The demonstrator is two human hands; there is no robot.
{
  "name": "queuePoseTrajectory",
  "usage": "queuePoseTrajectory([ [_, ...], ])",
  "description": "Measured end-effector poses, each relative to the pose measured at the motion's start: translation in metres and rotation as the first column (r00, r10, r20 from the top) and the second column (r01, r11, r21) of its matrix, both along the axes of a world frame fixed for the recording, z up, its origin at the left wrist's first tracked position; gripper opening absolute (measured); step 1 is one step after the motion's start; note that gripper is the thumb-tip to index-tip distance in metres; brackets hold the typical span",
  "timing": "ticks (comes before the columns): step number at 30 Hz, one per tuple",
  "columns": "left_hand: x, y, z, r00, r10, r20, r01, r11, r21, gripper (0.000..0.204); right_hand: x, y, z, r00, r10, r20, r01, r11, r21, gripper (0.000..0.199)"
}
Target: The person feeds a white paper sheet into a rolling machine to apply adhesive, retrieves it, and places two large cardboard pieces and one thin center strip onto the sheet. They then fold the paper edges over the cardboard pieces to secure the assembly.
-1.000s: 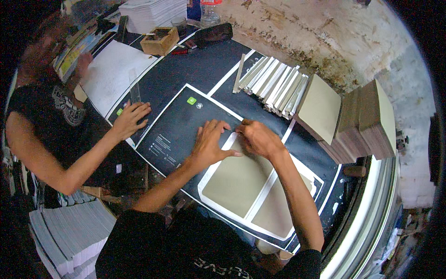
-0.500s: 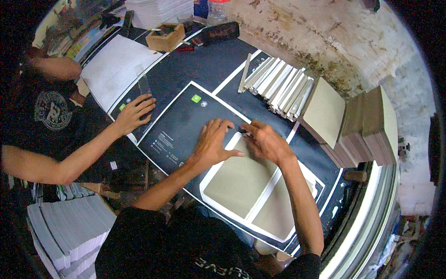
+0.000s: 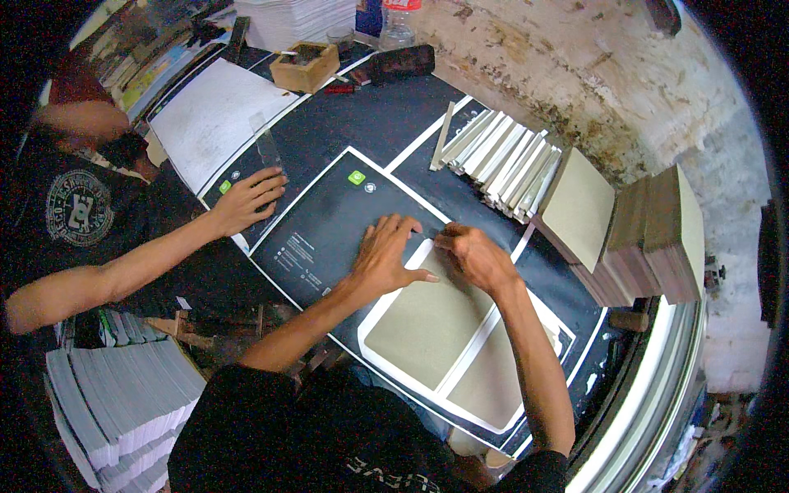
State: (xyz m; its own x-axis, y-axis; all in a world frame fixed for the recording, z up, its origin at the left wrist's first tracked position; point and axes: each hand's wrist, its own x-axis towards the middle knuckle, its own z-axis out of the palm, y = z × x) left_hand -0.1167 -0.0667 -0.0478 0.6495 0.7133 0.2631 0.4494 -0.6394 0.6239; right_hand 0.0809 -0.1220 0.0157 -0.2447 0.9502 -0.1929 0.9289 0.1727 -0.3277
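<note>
A book cover lies open before me, with two grey boards [image 3: 427, 320] and white turned-in edges. Under it is a black printed sheet [image 3: 320, 218] with a white border. My left hand [image 3: 385, 256] rests across the far left corner of the cover, fingers and thumb spread. Beside it my right hand [image 3: 477, 256] is closed, its curled fingers pressed at the board's far edge. Whatever its fingertips grip is hidden. To the left, a co-worker's hand [image 3: 249, 201] lies flat on another black sheet, next to a clear strip [image 3: 267, 148].
Several narrow board strips [image 3: 501, 160] lie in a heap at the far right, beside stacks of grey boards [image 3: 637, 234]. A wooden box [image 3: 306, 67], a dark block [image 3: 401, 63] and a plastic bottle [image 3: 399, 29] stand at the back. Paper stacks [image 3: 123, 403] sit lower left.
The view has shifted slightly. My right hand's fingers have curled in closer at the cover's far edge, while my left hand keeps its place. The co-worker's hand stays on the sheet.
</note>
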Motion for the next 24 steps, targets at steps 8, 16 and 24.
queuePoseTrajectory([
  [8,0.001,-0.001,-0.004,1.0,-0.007,0.029,0.008,1.0,-0.027,0.088,-0.002,-0.015,-0.009,0.997,0.022,0.073,-0.028,0.996,0.089,0.032],
  [16,0.001,-0.006,-0.003,0.98,-0.198,0.034,0.197,0.98,0.034,0.089,-0.008,-0.047,-0.022,0.998,-0.026,-0.051,0.036,0.974,0.222,0.031],
  [24,0.011,-0.014,0.004,0.911,-0.288,-0.294,0.349,0.92,0.181,0.078,-0.023,-0.073,-0.031,0.959,-0.245,-0.143,0.272,0.937,0.221,0.082],
])
